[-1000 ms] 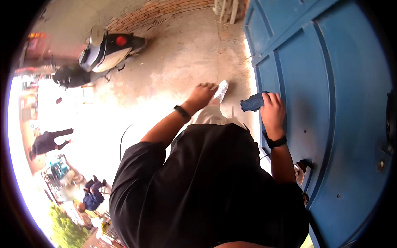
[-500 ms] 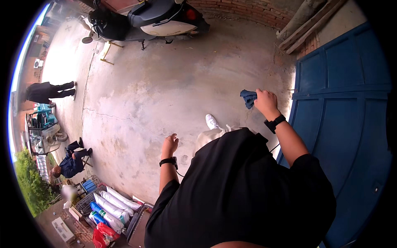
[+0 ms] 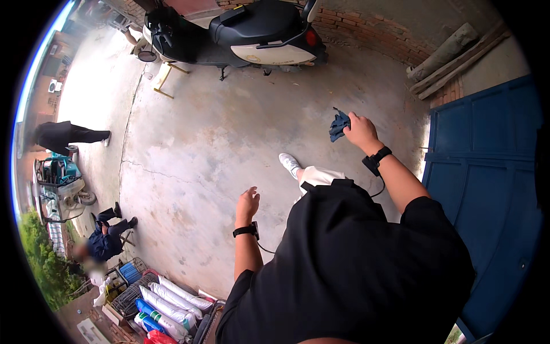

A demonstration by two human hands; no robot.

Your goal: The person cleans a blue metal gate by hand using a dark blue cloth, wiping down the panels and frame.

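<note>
My right hand point(image 3: 362, 132) is closed on a crumpled dark blue cloth point(image 3: 338, 125), which sticks out from the fingers over the concrete floor point(image 3: 189, 132). Low at my other side, my left hand point(image 3: 247, 204) hangs with its fingers loosely bent and apart, holding nothing. Each wrist wears a black band with a small device and a thin cable. A white shoe point(image 3: 290, 164) of mine shows on the floor between the hands.
A black and white scooter point(image 3: 263, 46) stands by the brick wall, near a small yellow stand point(image 3: 162, 79). Blue metal doors point(image 3: 481, 189) run along the right. White sacks point(image 3: 172, 304) lie at lower left. One person sits point(image 3: 107, 241); another stands point(image 3: 69, 136).
The whole view has shifted, with the scooter and doors moving right in it. My right hand still grips the cloth, now turned differently. My visible shoe has changed position as I step.
</note>
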